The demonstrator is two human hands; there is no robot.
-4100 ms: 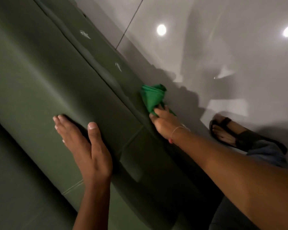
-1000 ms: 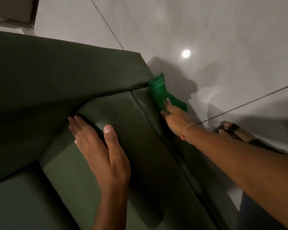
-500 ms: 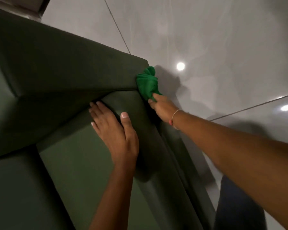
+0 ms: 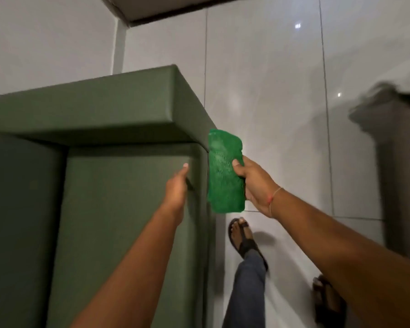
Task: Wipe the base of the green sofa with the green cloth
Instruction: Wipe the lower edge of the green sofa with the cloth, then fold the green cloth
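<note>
The dark green sofa (image 4: 118, 209) fills the left half of the view, its armrest (image 4: 118, 107) running across the top. My left hand (image 4: 176, 185) rests flat on the seat cushion near its front corner, fingers together. My right hand (image 4: 253, 185) grips a folded bright green cloth (image 4: 225, 172), held upright just off the sofa's front edge, beside the armrest corner. Whether the cloth touches the sofa is unclear.
Glossy white floor tiles (image 4: 270, 91) spread to the right of the sofa. My sandalled foot (image 4: 243, 240) and jeans leg stand close to the sofa base; the other sandal (image 4: 327, 301) is at lower right. A dark shadow (image 4: 393, 162) lies across the tiles at right.
The view has swung upward and the sofa now looks upright. My right hand has lifted the cloth away from the armrest corner and holds it flat and upright. My left hand slid toward the cushion's edge.
</note>
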